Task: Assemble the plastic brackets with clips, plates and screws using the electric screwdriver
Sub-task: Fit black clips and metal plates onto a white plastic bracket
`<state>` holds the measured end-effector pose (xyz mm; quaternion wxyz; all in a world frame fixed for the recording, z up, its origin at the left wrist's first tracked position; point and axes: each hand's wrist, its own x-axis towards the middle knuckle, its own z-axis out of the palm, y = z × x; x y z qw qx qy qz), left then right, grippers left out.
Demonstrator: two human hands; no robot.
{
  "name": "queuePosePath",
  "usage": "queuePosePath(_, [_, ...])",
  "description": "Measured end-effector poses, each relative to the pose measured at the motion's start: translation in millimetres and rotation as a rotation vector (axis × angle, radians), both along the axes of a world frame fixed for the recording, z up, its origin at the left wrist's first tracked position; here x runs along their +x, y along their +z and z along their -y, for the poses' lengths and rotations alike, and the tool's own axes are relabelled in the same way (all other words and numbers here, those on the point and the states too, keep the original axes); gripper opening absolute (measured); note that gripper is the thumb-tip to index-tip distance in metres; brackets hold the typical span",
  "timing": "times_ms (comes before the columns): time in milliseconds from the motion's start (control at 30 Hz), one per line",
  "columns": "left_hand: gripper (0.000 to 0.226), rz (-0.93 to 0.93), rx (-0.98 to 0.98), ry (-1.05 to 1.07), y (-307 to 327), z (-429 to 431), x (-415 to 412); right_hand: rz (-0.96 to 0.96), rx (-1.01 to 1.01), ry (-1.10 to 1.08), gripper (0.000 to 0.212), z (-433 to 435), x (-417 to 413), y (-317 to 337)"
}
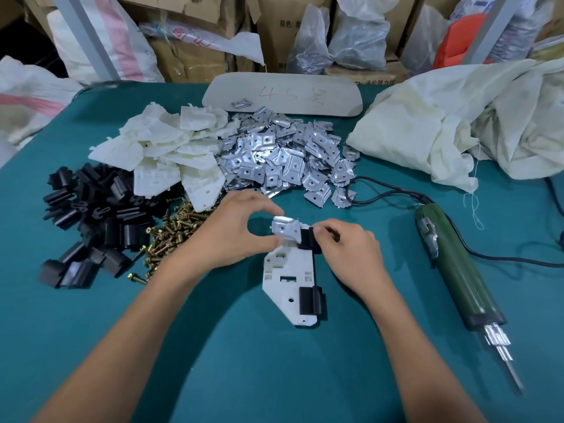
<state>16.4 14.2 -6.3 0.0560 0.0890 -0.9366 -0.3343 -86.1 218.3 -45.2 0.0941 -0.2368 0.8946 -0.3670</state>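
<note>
A white plastic bracket (pixel 290 279) lies on the teal table (pixel 259 377) in front of me, with a black clip (pixel 310 300) on its near right edge. My left hand (pixel 232 232) pinches a silver metal plate (pixel 285 228) at the bracket's far end. My right hand (pixel 345 248) grips a second black clip (pixel 309 239) right beside that plate. The green electric screwdriver (pixel 454 270) lies untouched to the right, bit pointing toward me.
Piles lie beyond my hands: black clips (pixel 88 221) at left, brass screws (pixel 174 230), white brackets (pixel 171 151) and silver plates (pixel 290 160). A cream cloth bag (pixel 457 123) sits far right. The screwdriver's black cord (pixel 390 190) loops behind. Boxes and sacks stand past the table.
</note>
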Motion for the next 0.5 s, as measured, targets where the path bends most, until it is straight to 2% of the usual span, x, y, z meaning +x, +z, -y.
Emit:
queuePosePath(167, [0.040,0.003,0.008,-0.010,-11.3,-5.7,-1.8,0.076,-0.035,0.005,0.026,-2.5,2.0,4.5])
queuePosePath(333, [0.042,-0.015,0.000,-0.009,-15.2,-11.2,-3.6,0.152,-0.148,0.014,0.021,-4.8,0.4,1.3])
queuePosePath(500, [0.041,-0.106,0.047,-0.015,-15.6,-11.4,1.2,0.526,-0.531,0.010,0.014,-3.3,2.2,1.2])
